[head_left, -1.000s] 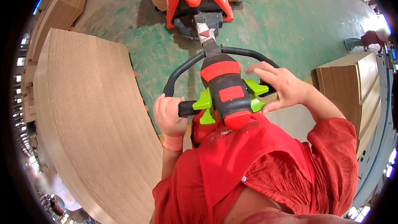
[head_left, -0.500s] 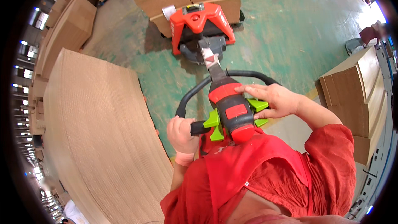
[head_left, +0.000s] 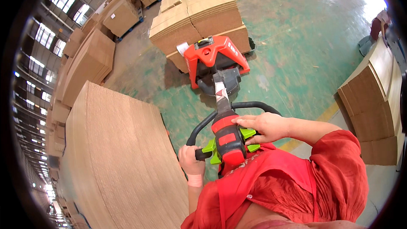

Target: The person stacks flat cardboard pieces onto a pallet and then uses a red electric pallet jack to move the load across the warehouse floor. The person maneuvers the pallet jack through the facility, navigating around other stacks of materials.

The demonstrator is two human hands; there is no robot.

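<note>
Pallet truck (head_left: pixel 216 46), red, ahead, just before stacked boards (head_left: pixel 214 19); left hand (head_left: pixel 189 160) curled round black grip (head_left: pixel 202 155); right hand's (head_left: pixel 269 127) fingers, earlier spread clear, now laid straight over handle head (head_left: pixel 227 139), putting both hands at the controls

Your handle (head_left: pixel 232 146) is black with red panels (head_left: pixel 227 139) and lime-green levers (head_left: pixel 209 146); the truck (head_left: pixel 208 61) is orange-red. Your apron (head_left: pixel 280 164) is red, your sleeves (head_left: pixel 339 161) rust-red. The boards (head_left: pixel 123 152) are tan, finely striped; the floor (head_left: pixel 292 72) green, scuffed brown.
</note>
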